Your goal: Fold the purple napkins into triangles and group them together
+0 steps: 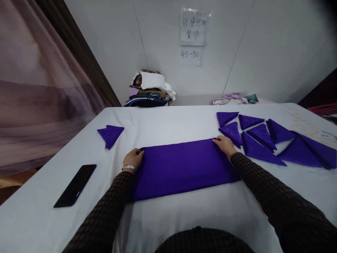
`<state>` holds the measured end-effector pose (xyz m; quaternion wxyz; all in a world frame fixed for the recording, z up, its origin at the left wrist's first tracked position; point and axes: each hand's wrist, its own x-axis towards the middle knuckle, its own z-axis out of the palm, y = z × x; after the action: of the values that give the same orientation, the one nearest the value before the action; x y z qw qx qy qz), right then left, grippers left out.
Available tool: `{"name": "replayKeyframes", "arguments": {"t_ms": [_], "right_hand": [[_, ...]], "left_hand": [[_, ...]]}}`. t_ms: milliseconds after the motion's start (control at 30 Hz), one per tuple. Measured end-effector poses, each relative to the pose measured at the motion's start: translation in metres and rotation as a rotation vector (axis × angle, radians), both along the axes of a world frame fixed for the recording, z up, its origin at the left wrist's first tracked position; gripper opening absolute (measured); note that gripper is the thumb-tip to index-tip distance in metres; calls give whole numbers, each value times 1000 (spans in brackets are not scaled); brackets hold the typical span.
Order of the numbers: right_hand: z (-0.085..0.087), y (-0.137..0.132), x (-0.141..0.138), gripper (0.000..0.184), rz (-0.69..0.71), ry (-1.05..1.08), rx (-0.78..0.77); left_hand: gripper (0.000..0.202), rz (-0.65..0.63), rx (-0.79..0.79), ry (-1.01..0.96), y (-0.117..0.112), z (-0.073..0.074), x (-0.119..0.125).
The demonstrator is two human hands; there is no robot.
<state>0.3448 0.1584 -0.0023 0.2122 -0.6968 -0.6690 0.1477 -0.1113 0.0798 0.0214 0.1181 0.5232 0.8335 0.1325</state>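
Observation:
A purple napkin (pixel 181 168), folded into a long rectangle, lies flat in front of me on a white-covered table (pixel 163 123). At its far left corner my left hand (pixel 133 159) pinches the cloth, a silvery bracelet round the wrist. My right hand (pixel 225 144) has its fingers closed on the far right corner. The far edge between both hands is fairly straight, and the near edge lies towards my body. Just beyond my right hand is a folded purple triangle (pixel 231 133).
Several purple folded triangles (pixel 262 147) lie at the right. Another folded purple napkin (pixel 112 135) lies far left, with a black phone (pixel 76 186) nearer me. Behind the table are a clothes stack (pixel 151 89), more cloth (pixel 231 99) and a handwritten sign (pixel 195 28) on the wall.

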Motion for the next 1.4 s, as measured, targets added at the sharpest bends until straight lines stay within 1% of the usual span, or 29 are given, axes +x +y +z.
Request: {"name": "replayKeyframes", "arguments": {"t_ms": [167, 267, 533, 667, 800, 1100, 1200, 1300, 1367, 1400], "right_hand": [[1, -2, -1, 25, -11, -57, 5], [2, -7, -1, 24, -11, -82, 17], [5, -15, -2, 21, -17, -73, 17], [6, -12, -1, 22, -47, -72, -5], [8, -7, -1, 21, -78, -79, -36], [8, -4, -3, 19, -110, -83, -78], [9, -4, -2, 17, -119, -74, -81], [15, -5, 1, 18, -108, -58, -70], [22, -10, -1, 20, -71, -51, -51], [27, -15, -5, 22, -44, -50, -41]], "left_hand": [[31, 23, -23, 23, 0, 0, 2], [33, 9, -25, 47, 0, -1, 1], [36, -10, -43, 63, 3, -2, -3], [38, -37, -27, 49, 4, 0, -6], [37, -32, -23, 49, 5, 2, -6], [38, -11, -78, 65, 9, 4, -2], [36, 4, -58, 29, 10, 5, -6], [35, 22, 2, -47, 6, 10, -8], [37, -27, 80, -54, -4, 14, -3], [39, -89, 131, -42, -12, 15, 3]]}}
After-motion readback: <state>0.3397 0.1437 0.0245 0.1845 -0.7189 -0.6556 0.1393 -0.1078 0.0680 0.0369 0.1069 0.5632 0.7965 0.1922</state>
